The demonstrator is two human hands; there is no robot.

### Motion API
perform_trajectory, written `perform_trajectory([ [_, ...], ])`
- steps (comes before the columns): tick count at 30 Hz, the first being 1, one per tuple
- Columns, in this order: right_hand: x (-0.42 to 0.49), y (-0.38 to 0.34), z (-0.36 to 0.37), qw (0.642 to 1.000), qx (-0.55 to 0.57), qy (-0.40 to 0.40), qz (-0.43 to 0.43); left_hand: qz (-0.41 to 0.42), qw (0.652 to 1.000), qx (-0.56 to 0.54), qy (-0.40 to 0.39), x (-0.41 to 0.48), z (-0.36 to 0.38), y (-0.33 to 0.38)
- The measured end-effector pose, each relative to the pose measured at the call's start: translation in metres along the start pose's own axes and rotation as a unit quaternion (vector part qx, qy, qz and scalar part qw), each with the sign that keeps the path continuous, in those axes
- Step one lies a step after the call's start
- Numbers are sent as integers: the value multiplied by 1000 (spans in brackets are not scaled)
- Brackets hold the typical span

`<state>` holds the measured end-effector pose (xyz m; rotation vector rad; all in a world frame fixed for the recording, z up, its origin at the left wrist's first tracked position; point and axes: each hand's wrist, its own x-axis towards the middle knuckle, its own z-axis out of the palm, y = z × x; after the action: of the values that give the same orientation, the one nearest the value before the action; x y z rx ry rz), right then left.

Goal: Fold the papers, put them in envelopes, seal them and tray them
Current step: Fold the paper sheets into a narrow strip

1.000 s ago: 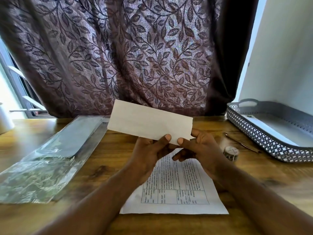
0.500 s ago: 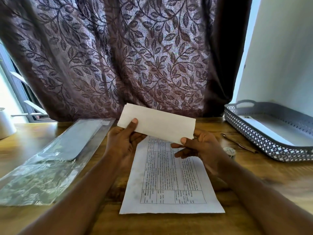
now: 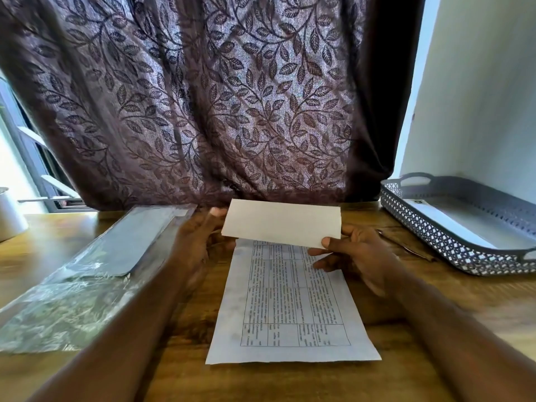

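Plain white paper envelope (image 3: pixel 282 223) held above wooden table (image 3: pixel 52 245), over printed white sheet (image 3: pixel 290 309). Left hand (image 3: pixel 200 242) grips its left end; right hand (image 3: pixel 358 253) pinches lower right corner. Sheet's table text unreadable.

Curtain (image 3: pixel 203 97): brown, leaf-patterned, hanging behind the worktop.
Worktop (image 3: pixel 290 381): wood-grain surface.
White container (image 3: pixel 10 216): standing at far left edge.
Wall (image 3: pixel 478 97): pale, at right.
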<state>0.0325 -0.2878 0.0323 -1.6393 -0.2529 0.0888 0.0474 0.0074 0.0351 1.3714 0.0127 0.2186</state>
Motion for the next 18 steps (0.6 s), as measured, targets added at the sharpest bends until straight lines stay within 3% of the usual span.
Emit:
perform_trajectory([
  [5,-1,1,5,1000,-9,4,22,67,981,180,-16,0,-2,-7],
  [8,0,3,7,998,-13,55,29,65,975,212,-28,2,-2,-10],
  [12,1,7,4,984,-120,130,8,53,961,272,-28,5,-3,-15],
  [18,1,12,5,894,-404,183,-70,67,874,481,-31,4,-3,-19],
])
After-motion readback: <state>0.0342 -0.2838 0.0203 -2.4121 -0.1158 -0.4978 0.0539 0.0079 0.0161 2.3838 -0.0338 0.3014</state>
